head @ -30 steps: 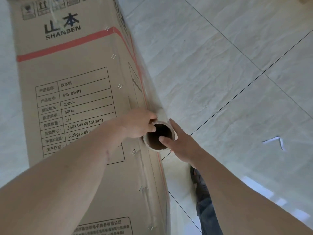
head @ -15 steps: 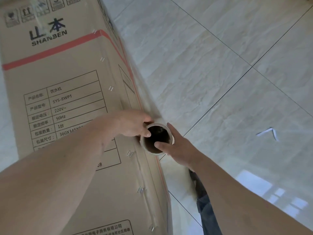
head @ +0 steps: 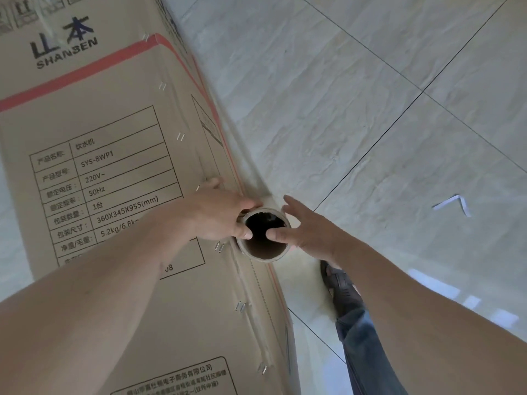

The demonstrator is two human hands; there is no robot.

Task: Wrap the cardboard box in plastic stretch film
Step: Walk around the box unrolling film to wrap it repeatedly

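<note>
Tall cardboard box [head: 114,195] stands on tiled floor [head: 370,124]. Stretch film roll [head: 263,252] upright against its right edge. Left hand [head: 219,215] grips roll rim, thumb inside the core. Right hand [head: 308,229] pinches opposite rim, fingers spread. Shoe [head: 342,289] just beside.

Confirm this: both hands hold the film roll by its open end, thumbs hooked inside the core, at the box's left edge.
Not quite. The head view shows the left hand and right hand holding the film roll with thumbs inside the core, but at the right edge of the cardboard box, not the left.
</note>
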